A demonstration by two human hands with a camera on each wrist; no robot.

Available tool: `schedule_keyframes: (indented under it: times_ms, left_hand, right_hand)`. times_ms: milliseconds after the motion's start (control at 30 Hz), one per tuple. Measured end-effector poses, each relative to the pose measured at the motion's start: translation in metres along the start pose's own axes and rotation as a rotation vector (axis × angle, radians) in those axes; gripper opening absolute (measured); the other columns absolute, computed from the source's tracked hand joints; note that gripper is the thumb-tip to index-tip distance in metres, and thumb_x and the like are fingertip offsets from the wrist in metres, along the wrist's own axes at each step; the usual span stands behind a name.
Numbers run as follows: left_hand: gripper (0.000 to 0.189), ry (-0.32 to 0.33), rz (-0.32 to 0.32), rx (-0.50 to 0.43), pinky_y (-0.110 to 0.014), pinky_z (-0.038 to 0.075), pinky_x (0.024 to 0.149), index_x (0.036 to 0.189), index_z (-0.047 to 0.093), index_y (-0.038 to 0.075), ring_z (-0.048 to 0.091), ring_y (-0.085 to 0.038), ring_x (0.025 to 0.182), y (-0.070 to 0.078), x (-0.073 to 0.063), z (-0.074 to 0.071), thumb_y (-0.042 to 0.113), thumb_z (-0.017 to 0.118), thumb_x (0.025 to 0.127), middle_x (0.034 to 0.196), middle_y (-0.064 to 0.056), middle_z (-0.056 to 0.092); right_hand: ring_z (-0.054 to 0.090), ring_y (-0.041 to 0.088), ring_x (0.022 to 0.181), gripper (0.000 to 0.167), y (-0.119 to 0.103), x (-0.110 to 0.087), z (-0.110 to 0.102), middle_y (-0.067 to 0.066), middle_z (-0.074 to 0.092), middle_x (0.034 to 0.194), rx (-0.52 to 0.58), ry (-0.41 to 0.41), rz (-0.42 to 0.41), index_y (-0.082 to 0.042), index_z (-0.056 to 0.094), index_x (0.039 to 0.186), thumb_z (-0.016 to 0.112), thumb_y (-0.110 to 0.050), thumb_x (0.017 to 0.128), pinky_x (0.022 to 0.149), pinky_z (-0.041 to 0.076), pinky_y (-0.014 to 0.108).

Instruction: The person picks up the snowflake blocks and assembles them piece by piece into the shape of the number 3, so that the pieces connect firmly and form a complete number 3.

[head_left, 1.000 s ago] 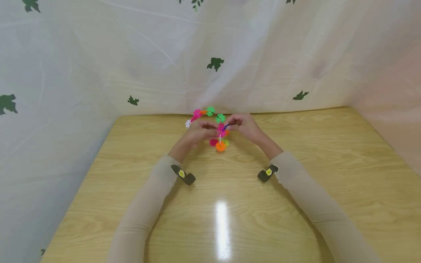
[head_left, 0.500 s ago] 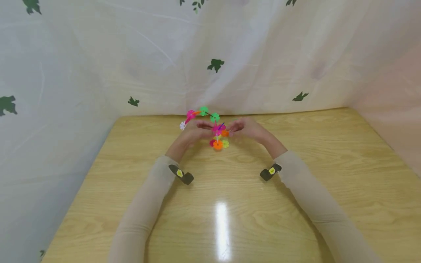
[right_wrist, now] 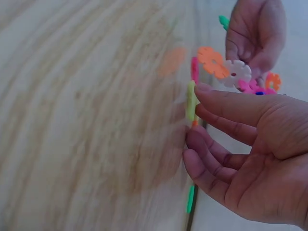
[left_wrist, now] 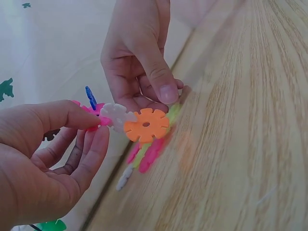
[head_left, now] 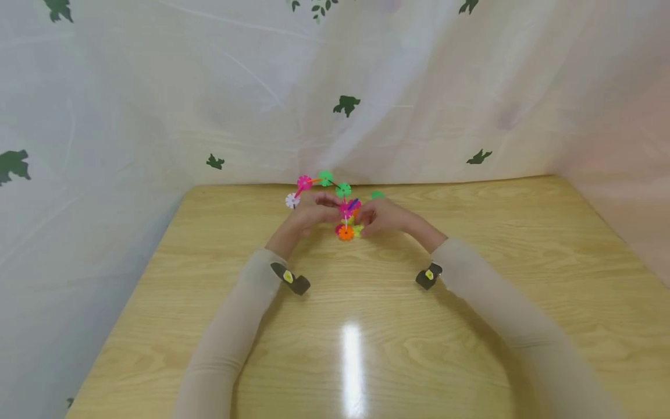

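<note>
Colourful notched plastic snowflake discs are joined into a curving chain. My left hand pinches a pink disc between thumb and fingers; a blue disc stands out from it. A white disc and an orange disc extend towards the table. My right hand is loosely curled at the chain's lower right, its thumb tip at a yellow disc. Whether the fingers grip that disc is unclear. Beyond the left hand the chain runs up through green, another pink and another white disc.
Behind the right hand, a separate-looking green disc shows near the far edge of the wooden table. A pale curtain with dark leaf shapes hangs directly behind the table. Black wrist cameras sit on both sleeves.
The right hand has come off the blue disc and moved down to the yellow disc, uncovering the green disc behind. The left hand keeps its pinch; the chain has shifted slightly left.
</note>
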State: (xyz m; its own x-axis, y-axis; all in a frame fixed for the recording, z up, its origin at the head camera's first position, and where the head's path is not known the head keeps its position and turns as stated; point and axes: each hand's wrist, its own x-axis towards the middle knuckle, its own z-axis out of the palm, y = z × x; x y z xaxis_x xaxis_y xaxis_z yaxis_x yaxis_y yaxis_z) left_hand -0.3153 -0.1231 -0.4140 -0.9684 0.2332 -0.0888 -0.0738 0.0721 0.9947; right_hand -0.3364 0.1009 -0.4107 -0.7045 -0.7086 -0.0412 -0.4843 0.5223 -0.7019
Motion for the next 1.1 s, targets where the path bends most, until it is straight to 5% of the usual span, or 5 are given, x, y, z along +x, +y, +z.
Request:
schedule_keyframes:
  times_ms: [433,633,800,1000,1100]
  left_hand:
    - [0.028,-0.038,-0.015,0.014,-0.038,0.063,0.087,0.115,0.064,-0.011,0.067,-0.012,0.076,-0.002,0.000,0.003,-0.012,0.067,0.087,0.088,0.000,0.068]
    - [0.029,-0.051,-0.012,0.023,-0.030,0.063,0.081,0.116,0.063,-0.011,0.066,-0.012,0.078,-0.003,0.000,0.006,-0.012,0.067,0.087,0.090,-0.001,0.066]
    - [0.029,-0.056,-0.005,0.014,-0.027,0.062,0.078,0.115,0.062,-0.012,0.065,-0.012,0.077,-0.003,0.000,0.008,-0.013,0.065,0.087,0.089,-0.001,0.065]
    - [0.025,-0.069,-0.013,0.002,-0.025,0.062,0.075,0.113,0.063,-0.010,0.067,-0.013,0.077,-0.006,0.001,0.008,-0.012,0.066,0.088,0.089,-0.002,0.065]
    - [0.022,-0.075,-0.009,0.010,-0.026,0.062,0.076,0.110,0.064,-0.007,0.068,-0.013,0.078,-0.007,0.002,0.008,-0.011,0.067,0.088,0.089,-0.001,0.066]
  right_hand:
    - [0.059,0.021,0.086,0.022,-0.002,-0.012,-0.002,0.015,0.066,0.092,-0.011,0.058,0.135,0.003,0.065,0.099,0.078,0.003,0.081,0.072,0.051,0.026]
    - [0.062,0.019,0.075,0.018,0.006,-0.021,-0.015,0.013,0.068,0.089,0.196,0.201,0.187,0.006,0.065,0.107,0.071,0.001,0.090,0.069,0.058,0.032]
    - [0.067,0.022,0.081,0.027,0.005,-0.022,-0.018,0.007,0.067,0.091,0.391,0.326,0.196,0.007,0.064,0.120,0.068,-0.004,0.096,0.084,0.062,0.044]
    - [0.072,0.022,0.088,0.029,0.003,-0.020,-0.015,0.015,0.069,0.102,0.520,0.405,0.200,0.006,0.063,0.124,0.067,-0.004,0.097,0.094,0.059,0.050]
    - [0.073,0.026,0.091,0.028,0.004,-0.020,-0.014,0.008,0.070,0.097,0.551,0.424,0.187,0.007,0.062,0.124,0.066,-0.004,0.097,0.094,0.059,0.051]
